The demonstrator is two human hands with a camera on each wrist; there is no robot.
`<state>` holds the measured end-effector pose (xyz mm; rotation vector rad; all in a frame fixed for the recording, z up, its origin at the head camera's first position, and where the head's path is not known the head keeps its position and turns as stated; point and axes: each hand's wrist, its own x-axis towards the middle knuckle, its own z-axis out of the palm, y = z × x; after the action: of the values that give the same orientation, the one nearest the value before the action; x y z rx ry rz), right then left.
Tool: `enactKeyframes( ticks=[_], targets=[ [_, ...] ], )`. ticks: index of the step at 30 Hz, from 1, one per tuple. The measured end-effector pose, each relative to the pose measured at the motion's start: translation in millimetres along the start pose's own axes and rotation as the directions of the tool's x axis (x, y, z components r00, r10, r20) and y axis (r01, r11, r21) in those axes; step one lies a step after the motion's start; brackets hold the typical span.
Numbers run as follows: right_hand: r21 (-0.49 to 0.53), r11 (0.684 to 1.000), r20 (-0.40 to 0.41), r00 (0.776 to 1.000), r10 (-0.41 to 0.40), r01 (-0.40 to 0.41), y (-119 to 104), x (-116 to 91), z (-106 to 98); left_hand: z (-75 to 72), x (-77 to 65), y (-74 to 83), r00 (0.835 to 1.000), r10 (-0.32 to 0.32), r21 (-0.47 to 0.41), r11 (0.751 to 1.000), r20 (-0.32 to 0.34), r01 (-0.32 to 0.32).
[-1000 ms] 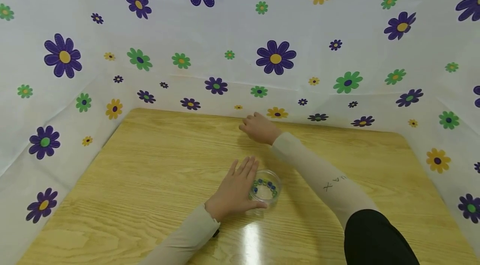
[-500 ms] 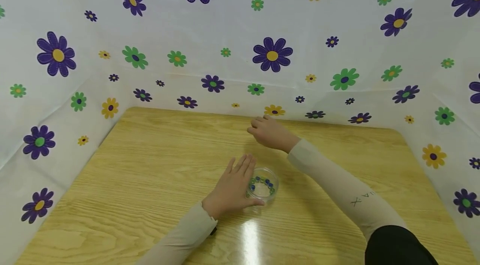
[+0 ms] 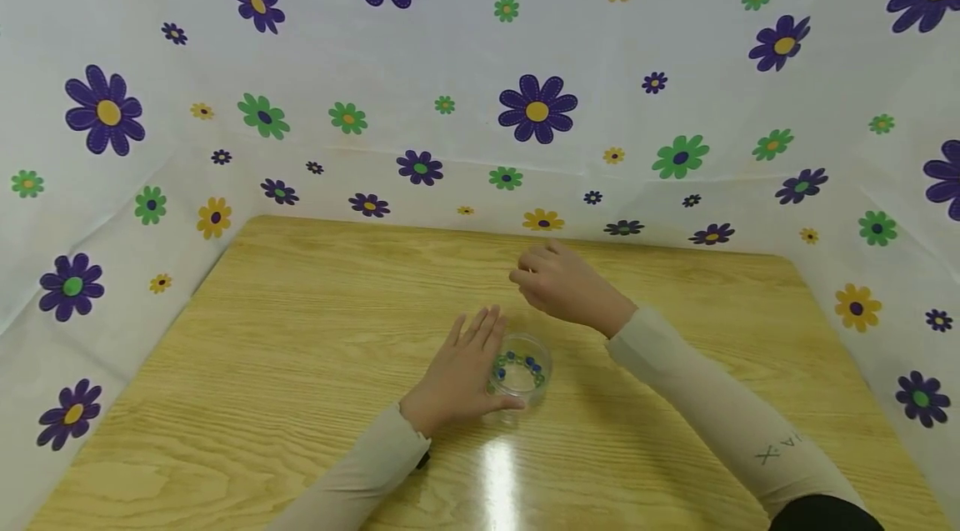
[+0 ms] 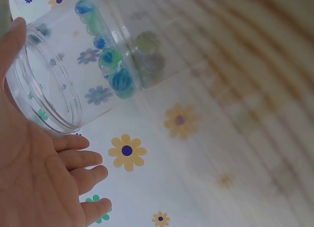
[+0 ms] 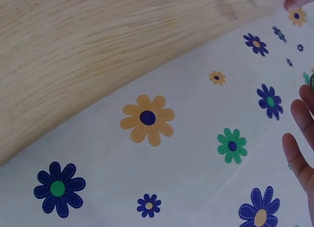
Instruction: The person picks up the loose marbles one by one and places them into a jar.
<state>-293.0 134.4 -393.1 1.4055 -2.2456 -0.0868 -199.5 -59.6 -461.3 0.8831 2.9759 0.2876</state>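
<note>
A clear round jar [image 3: 520,368] stands on the table, with several green and blue glass marbles [image 4: 117,72] lying in its bottom. My left hand [image 3: 459,377] rests against the jar's left side, fingers straight and thumb spread along the near side. In the left wrist view the jar's mouth touches the hand between thumb and fingers. Beyond the jar, up and to the right, my right hand [image 3: 570,285] hovers above the table with fingertips drawn together. A sliver of a dark green marble [image 5: 312,81] shows at its fingertips in the right wrist view, mostly cut off.
The wooden table [image 3: 300,331] spreads out around both hands. White cloth printed with flowers [image 3: 450,39] stands behind it and along both sides, close to the table's far edge.
My right hand has drawn back from the table's far edge, moving right and nearer, fingertips still together. The left hand and jar stay in place while the head view shifts slightly.
</note>
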Motion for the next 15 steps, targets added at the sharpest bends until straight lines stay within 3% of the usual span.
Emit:
enactKeyframes(
  ticks=[15],
  targets=[
    [0.071,0.997,0.007,0.999,-0.042,0.041,-42,-32,-24,-2.0,-0.7,0.4,1.000,0.002,-0.012,1.000,0.014,-0.002]
  ],
)
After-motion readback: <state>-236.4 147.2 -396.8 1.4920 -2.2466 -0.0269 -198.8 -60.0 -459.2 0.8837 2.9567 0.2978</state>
